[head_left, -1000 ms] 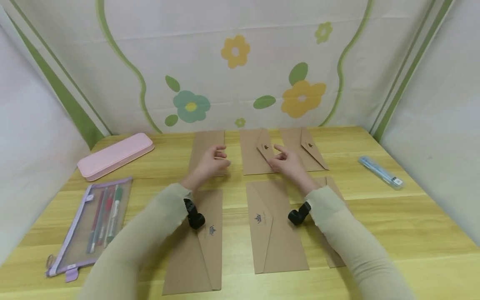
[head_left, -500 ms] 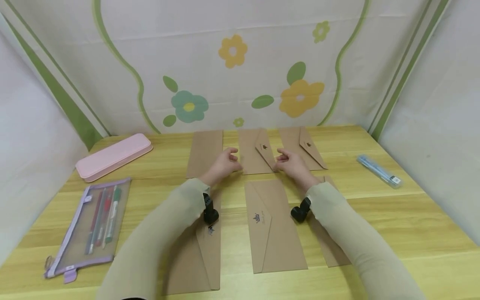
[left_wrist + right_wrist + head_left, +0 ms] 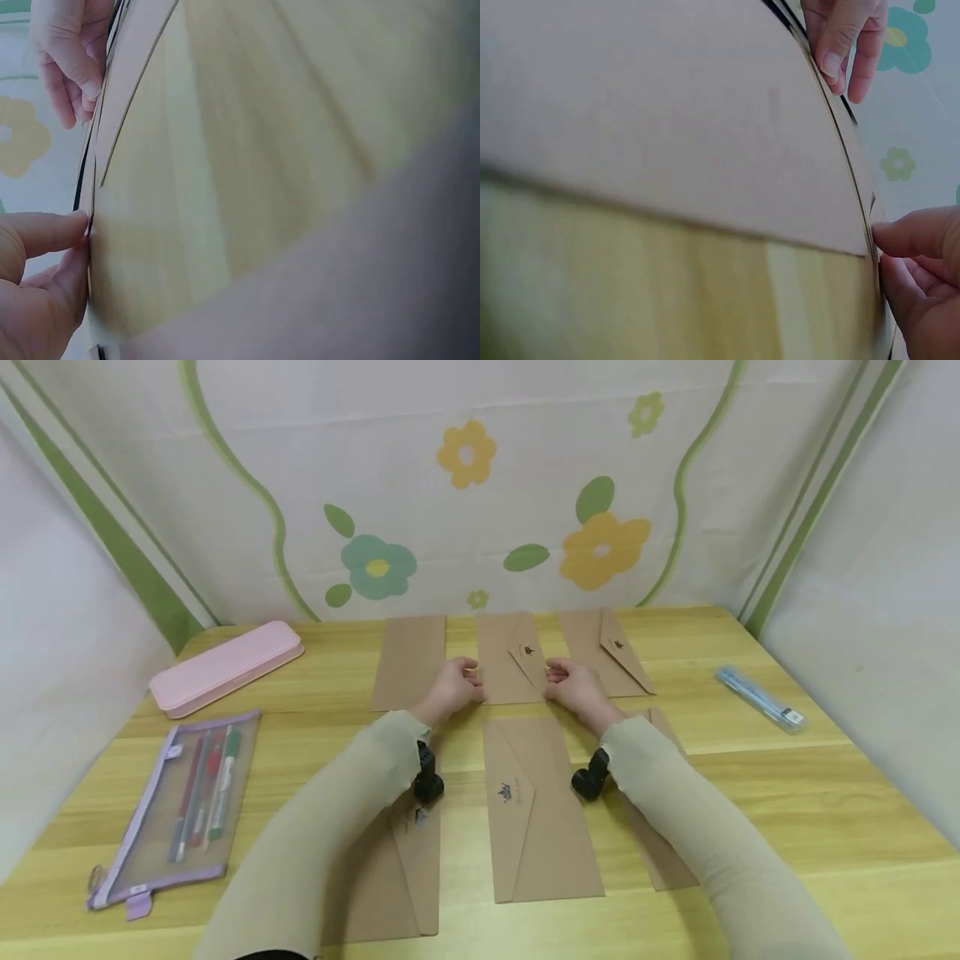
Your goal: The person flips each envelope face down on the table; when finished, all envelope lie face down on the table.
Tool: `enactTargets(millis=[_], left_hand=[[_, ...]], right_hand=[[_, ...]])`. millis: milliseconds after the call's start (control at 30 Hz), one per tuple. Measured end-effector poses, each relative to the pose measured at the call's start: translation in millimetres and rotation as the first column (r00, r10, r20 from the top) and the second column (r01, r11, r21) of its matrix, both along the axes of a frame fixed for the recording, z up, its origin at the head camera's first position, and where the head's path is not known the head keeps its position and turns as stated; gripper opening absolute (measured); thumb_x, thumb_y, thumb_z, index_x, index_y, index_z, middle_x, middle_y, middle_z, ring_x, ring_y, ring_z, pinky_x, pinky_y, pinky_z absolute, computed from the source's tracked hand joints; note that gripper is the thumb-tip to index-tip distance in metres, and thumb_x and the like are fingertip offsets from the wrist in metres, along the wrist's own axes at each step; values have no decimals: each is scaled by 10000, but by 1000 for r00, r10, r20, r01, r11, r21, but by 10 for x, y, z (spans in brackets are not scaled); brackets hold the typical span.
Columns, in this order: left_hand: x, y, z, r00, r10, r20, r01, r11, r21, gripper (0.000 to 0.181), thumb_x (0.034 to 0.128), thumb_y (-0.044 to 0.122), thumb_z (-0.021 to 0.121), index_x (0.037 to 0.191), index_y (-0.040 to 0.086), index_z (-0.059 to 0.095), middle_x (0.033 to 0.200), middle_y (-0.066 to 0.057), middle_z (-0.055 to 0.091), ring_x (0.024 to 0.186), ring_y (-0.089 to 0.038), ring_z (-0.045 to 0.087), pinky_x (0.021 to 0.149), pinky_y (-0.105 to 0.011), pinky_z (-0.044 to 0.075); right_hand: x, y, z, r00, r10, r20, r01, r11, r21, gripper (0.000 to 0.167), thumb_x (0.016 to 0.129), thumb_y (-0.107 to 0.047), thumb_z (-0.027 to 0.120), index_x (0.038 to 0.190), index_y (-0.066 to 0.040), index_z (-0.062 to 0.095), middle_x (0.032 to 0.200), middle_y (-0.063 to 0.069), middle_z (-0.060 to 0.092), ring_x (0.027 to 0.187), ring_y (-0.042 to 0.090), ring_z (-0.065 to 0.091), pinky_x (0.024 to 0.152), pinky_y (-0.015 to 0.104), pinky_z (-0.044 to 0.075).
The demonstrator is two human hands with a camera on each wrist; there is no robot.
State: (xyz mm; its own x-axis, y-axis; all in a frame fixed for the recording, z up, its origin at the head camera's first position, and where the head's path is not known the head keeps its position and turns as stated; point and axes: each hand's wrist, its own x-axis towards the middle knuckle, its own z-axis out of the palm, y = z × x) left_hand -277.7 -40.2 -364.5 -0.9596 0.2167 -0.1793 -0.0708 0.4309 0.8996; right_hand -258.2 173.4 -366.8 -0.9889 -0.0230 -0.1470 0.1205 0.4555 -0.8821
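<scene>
In the head view, my left hand [image 3: 452, 683] and my right hand [image 3: 579, 687] are at opposite sides of a brown paper envelope [image 3: 504, 672], the middle one of the back row. Its pointed flap, printed with a small dark crown, faces right. Thumb and fingers of the left hand pinch the left edge, seen close up in the left wrist view. On the other side, the right thumb and fingers pinch the right edge, as the right wrist view shows. A similar envelope [image 3: 551, 827] lies just in front, its flap to the left.
Other brown envelopes lie at back left [image 3: 408, 656], back right [image 3: 585, 647], front left [image 3: 422, 877] and front right [image 3: 658, 856], the front ones partly under my arms. A pink case [image 3: 228, 664] and a mesh pencil pouch [image 3: 142, 852] are left; a blue pen packet [image 3: 757, 695] is right.
My left hand has moved right, from the back left envelope to the middle one's left edge. The right hand has shifted slightly and now pinches the right edge.
</scene>
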Motion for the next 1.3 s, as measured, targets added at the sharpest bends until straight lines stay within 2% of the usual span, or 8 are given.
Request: enactTargets(millis=[233, 400, 633, 833, 1067, 1300], left_hand=[[28, 30, -13, 997, 74, 30, -76, 992, 100, 570, 768, -119, 647, 1301, -34, 463, 1170, -151, 541, 1019, -208, 545, 852, -289, 506], [70, 62, 7, 992, 119, 30, -121, 986, 112, 593, 740, -122, 667, 1294, -34, 474, 1187, -147, 553, 1056, -213, 541, 885, -290, 488], [90, 73, -6, 988, 139, 68, -149, 970, 189, 599, 758, -137, 633, 1319, -46, 448, 1282, -163, 511, 1177, -243, 495, 933, -307, 460], [98, 45, -2, 984, 152, 90, -167, 968, 188, 515, 814, -64, 613, 1308, -25, 472, 1259, -142, 513, 1168, -235, 488, 972, -327, 429], [87, 1, 25, 971, 189, 147, -223, 935, 277, 545, 808, -79, 611, 1324, -26, 444, 1255, -144, 512, 1171, -241, 494, 980, -298, 421], [87, -17, 57, 977, 183, 111, -207, 941, 268, 485, 808, -57, 607, 1279, 22, 523, 1187, -97, 540, 1069, -182, 501, 946, -293, 435]], right_hand=[[-16, -26, 20, 999, -38, 25, 40, 998, -51, 608, 761, 127, 591, 1339, 20, 438, 1284, 170, 497, 1164, 264, 477, 975, 320, 425], [-18, -46, 34, 998, -55, -3, 54, 996, -70, 599, 734, 137, 615, 1306, 41, 466, 1244, 179, 524, 1112, 250, 510, 932, 288, 456], [-10, -65, 49, 998, -56, 37, 59, 994, -86, 622, 748, 149, 583, 1339, 26, 432, 1294, 179, 482, 1170, 275, 456, 999, 337, 401], [32, -102, 58, 998, -46, 52, 49, 996, -72, 611, 759, 124, 596, 1338, 13, 436, 1289, 170, 480, 1160, 269, 460, 989, 337, 407], [53, -154, 74, 998, -52, 47, 55, 996, -75, 598, 767, 133, 588, 1335, 19, 441, 1278, 174, 485, 1135, 255, 466, 977, 330, 417], [50, -157, 73, 997, -49, 52, 54, 995, -90, 595, 770, 143, 577, 1335, 24, 439, 1278, 180, 484, 1144, 262, 470, 974, 333, 424]])
